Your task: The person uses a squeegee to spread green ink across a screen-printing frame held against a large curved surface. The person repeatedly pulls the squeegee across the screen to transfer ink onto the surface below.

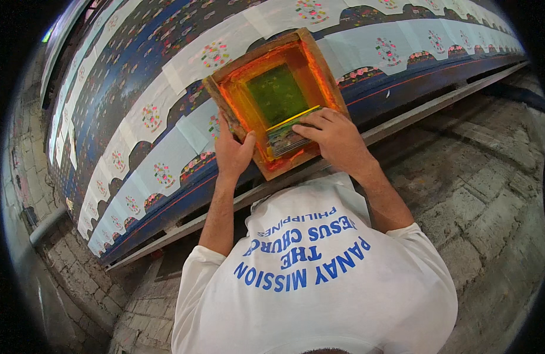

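Note:
A wooden screen-printing frame [330, 75], stained orange inside, lies tilted over the pale cloth pieces on a long table. Its mesh window [277, 91] looks dark green. My left hand [234, 147] grips the frame's lower left side, thumb on the near inner edge and fingers along the outside. Inside the frame, at its near end, rests a squeegee [286, 140] with a bright yellow strip along its far edge. My right hand [334, 137] is closed on the squeegee's right part; the fingers bend over its top. The print surface under the frame is hidden.
Rows of pale cloth pieces [187, 130] with scalloped edges and colourful round prints cover the dark, paint-specked table [379, 97]. A narrow rail [402, 121] runs along its near side. Worn concrete floor [461, 177] lies to the right, and a pipe [48, 227] stands at left.

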A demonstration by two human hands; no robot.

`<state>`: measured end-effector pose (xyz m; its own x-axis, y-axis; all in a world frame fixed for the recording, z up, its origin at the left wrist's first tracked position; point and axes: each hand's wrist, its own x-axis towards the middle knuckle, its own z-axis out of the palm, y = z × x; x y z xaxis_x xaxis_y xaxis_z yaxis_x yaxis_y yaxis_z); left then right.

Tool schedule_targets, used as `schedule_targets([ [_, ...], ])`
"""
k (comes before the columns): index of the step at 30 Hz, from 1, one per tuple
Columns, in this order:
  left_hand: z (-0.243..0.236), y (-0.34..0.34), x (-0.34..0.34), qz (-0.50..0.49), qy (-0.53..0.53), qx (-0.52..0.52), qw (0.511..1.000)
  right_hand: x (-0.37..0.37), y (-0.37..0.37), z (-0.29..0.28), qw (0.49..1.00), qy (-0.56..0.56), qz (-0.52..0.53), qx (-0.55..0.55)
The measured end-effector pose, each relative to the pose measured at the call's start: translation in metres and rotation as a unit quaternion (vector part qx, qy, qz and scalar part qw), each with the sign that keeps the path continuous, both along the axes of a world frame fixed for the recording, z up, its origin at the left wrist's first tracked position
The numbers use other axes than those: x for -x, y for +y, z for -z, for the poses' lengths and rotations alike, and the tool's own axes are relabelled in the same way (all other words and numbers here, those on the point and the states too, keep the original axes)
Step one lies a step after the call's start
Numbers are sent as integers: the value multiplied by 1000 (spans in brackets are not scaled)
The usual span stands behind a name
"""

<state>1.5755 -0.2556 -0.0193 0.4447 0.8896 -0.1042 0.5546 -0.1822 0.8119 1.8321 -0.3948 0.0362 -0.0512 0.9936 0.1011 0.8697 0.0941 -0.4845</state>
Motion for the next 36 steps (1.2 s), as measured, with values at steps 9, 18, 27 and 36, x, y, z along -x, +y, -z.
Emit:
schedule_targets([
  [9, 30, -11, -69, -19, -59, 55, 997, -73, -21, 17, 999, 16, -10, -31],
  [18, 30, -13, -73, -35, -58, 82, 994, -77, -21, 17, 999, -19, -21, -31],
  [27, 24, -11, -77, -7, -13, 22, 1000, -110, 64, 3, 994, 21, -68, 88],
  [36, 27, -9, -74, -1, -11, 10, 1000, -107, 102, 21, 998, -14, -65, 23],
])
